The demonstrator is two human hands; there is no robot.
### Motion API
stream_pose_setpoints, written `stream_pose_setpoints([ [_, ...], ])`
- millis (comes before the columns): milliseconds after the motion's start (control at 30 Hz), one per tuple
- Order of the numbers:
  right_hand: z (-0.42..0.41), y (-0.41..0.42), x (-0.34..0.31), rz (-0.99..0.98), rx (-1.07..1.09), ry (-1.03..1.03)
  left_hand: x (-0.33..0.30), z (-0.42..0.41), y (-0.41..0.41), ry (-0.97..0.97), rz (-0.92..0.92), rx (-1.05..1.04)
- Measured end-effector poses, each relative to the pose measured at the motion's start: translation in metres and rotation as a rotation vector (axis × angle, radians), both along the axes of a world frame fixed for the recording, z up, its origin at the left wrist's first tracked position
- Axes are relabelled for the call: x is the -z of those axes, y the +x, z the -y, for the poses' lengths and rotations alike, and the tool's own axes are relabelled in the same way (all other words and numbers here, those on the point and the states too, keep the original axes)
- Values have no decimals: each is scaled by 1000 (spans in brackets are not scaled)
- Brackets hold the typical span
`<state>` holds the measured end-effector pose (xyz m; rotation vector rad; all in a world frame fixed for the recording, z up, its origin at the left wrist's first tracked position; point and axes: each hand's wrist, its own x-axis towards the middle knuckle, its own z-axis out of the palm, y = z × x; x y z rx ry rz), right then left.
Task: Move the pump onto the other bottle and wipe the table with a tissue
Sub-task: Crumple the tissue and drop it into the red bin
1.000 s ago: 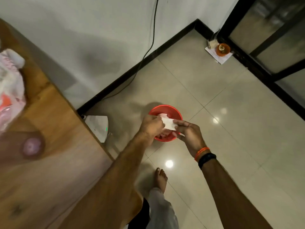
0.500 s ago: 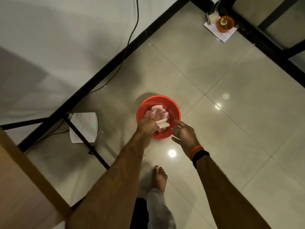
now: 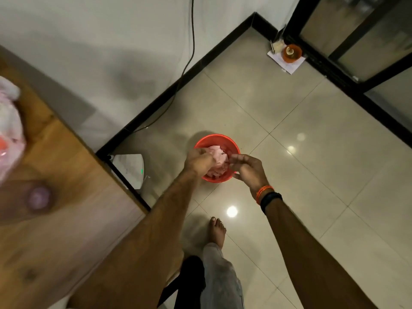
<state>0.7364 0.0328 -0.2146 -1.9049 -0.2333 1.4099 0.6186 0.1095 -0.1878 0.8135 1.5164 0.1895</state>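
Left hand curled, right hand loosely spread (grasp unclear), over red bin, table edge left.

**A room in a home**

It looked like a lived-in home. The floor was glossy beige tile with black skirting under a white wall. A bare foot stood on it beside a wooden worktop. A red bin of crumpled paper, a white router and a small clay lamp sat on the floor.
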Motion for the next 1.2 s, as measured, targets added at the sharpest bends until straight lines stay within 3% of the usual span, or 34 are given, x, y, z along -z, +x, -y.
stream_pose_setpoints([
  [200, 6, -47, -104, 114, -89, 160, -105, 22, -47, 217, 41, -75],
  [467, 6, -148, -190, 156, -295, 316, -182, 57, -155, 369, 75, -231],
  [767, -19, -268, -216, 184, -530, 364, -204, 77, -289, 307, -99, -404],
  [900, -33, -296, -217, 230, -574, 303, -211, 65, -318, 314, -89, -528],
  [1200, -40, -306, -226, 228, -632, 252, -218, 42, -315, 316, 77, -376],
])
